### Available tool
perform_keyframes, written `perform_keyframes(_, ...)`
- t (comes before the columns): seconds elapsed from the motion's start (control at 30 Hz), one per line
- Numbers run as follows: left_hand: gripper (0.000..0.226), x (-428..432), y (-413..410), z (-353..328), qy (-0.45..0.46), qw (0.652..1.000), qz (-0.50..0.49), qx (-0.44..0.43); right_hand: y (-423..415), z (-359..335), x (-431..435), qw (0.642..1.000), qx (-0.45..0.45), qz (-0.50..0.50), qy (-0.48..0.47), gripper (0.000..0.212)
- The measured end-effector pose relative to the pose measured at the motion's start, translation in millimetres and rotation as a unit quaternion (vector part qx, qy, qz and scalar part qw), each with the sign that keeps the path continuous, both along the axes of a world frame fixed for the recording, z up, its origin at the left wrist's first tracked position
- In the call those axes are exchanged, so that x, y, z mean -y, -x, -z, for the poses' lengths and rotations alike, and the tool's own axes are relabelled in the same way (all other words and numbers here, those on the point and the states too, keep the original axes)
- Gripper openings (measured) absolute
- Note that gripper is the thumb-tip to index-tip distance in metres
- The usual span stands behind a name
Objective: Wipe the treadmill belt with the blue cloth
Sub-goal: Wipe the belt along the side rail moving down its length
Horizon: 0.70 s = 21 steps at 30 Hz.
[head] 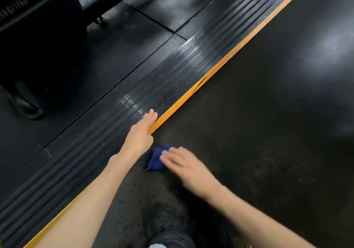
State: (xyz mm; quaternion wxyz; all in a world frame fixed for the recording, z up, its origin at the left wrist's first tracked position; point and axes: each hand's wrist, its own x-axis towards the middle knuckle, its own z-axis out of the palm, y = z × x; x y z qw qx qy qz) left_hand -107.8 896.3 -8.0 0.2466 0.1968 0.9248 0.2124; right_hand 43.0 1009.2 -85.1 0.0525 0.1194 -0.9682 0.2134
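The black textured treadmill belt fills the right and lower part of the view. A blue cloth lies flat on the belt near its left edge. My right hand presses down on the cloth, fingers spread and motion-blurred, covering its right part. My left hand rests flat on the ribbed side rail, fingers together along the orange strip that borders the belt. It holds nothing.
Dark rubber floor tiles lie to the left of the rail. A large black machine and a shoe stand at the far left. My knee shows at the bottom edge.
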Motion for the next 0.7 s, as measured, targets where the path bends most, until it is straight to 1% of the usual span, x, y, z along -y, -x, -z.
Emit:
perform_keyframes(0.07,0.084,1,0,0,-0.001,1.0,-0.015,0.007,0,4,-64,0.992,-0.016,0.125,-0.008,0.055)
perform_keyframes(0.13,0.084,-1,0,-1,0.007,1.0,-0.015,0.011,-6,6,-121,0.968,-0.011,0.25,-0.031,0.059)
perform_keyframes(0.17,0.084,-2,-1,-1,0.009,1.0,-0.01,0.009,-6,3,-137,0.951,0.001,0.31,-0.024,0.06)
perform_keyframes(0.23,0.084,-3,-4,-1,0.017,1.0,0.002,0.002,4,-5,-132,0.91,0.01,0.415,0.015,0.06)
perform_keyframes(0.27,0.084,-3,-5,-1,0.02,1.0,0.005,0.001,11,-6,-115,0.904,-0.001,0.426,0.032,0.062)
perform_keyframes(0.3,0.084,-3,-5,-1,0.021,1.0,0.004,0.001,14,-5,-89,0.919,-0.006,0.392,0.046,0.064)
perform_keyframes(0.33,0.083,-3,-5,-1,0.018,1.0,0.001,-0.001,13,-4,-57,0.946,0.0,0.321,0.055,0.066)
perform_keyframes(0.37,0.083,-3,-5,0,0.011,1.0,-0.004,-0.003,7,-1,-22,0.971,0.01,0.231,0.054,0.065)
perform_keyframes(0.4,0.082,-3,-5,0,0.005,1.0,-0.01,-0.006,-3,0,7,0.989,0.011,0.14,0.048,0.063)
perform_keyframes(0.47,0.081,-4,-8,1,-0.003,1.0,-0.024,-0.013,-20,2,25,1.0,0.022,-0.006,0.021,0.061)
perform_keyframes(0.5,0.081,-4,-9,1,-0.004,1.0,-0.027,-0.014,-22,4,14,0.998,0.016,-0.052,0.014,0.06)
perform_keyframes(0.53,0.081,-4,-9,1,-0.006,0.999,-0.028,-0.014,-21,6,-6,0.998,0.009,-0.067,0.012,0.057)
perform_keyframes(0.57,0.082,-3,-9,1,-0.008,0.999,-0.029,-0.011,-18,4,-28,0.999,0.009,-0.05,0.015,0.053)
perform_keyframes(0.63,0.084,-1,-9,0,-0.003,1.0,-0.029,-0.004,-9,1,-79,0.998,-0.016,0.053,0.02,0.045)
perform_keyframes(0.7,0.085,-1,-9,-1,0.004,1.0,-0.021,0.008,-7,-1,-125,0.984,-0.035,0.172,0.004,0.046)
